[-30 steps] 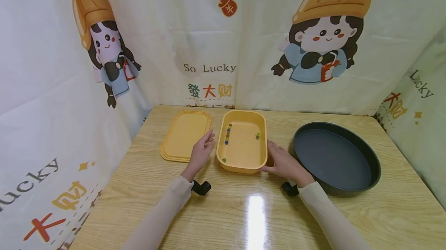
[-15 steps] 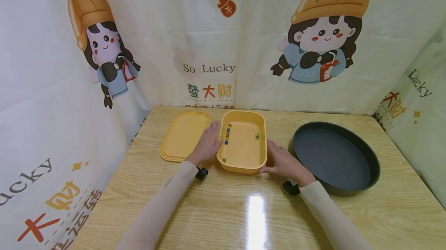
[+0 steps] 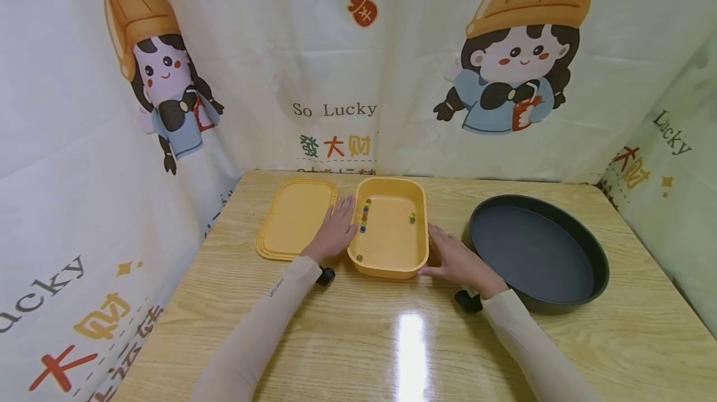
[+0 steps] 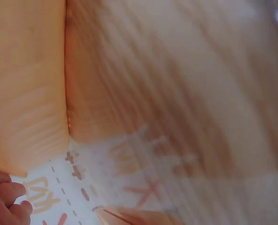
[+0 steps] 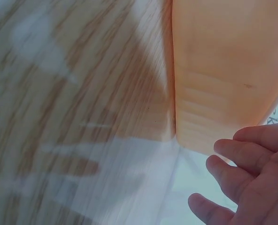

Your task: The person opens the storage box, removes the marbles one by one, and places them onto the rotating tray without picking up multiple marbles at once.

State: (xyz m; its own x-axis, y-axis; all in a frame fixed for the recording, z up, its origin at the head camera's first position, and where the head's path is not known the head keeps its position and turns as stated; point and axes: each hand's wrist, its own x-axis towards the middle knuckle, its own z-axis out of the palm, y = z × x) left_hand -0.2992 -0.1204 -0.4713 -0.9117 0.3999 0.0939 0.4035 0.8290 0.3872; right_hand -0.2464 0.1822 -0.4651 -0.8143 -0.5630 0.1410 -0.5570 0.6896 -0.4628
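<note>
Fingers (image 3: 346, 205) of the left hand (image 3: 330, 232) are straight and close together, laid along the left side of a yellow box (image 3: 394, 246), with the thumb at its rim; they are not curled round anything, and how hard they press cannot be told. Across from it, the right hand (image 3: 455, 260) has its fingers spread and slightly bent beside the right wall, the thumb reaching toward the near right corner; it grips nothing, and whether every fingertip touches is unclear. Between the two hands, the box stands upright on the wooden table (image 3: 347, 340), its long sides running from near to far. Inside it, small round beads (image 3: 364, 218) form a row along the left, a couple more sit together at the right, and another lies in the near left corner. Left of the box, a flat yellow panel (image 3: 294, 218) rests on the table, partly behind the left hand. Farther right, beyond the right hand, is a dark round pan (image 3: 538, 249). At the far side hangs a pale cloth (image 3: 336, 66) printed with cartoon figures and lettering.
</note>
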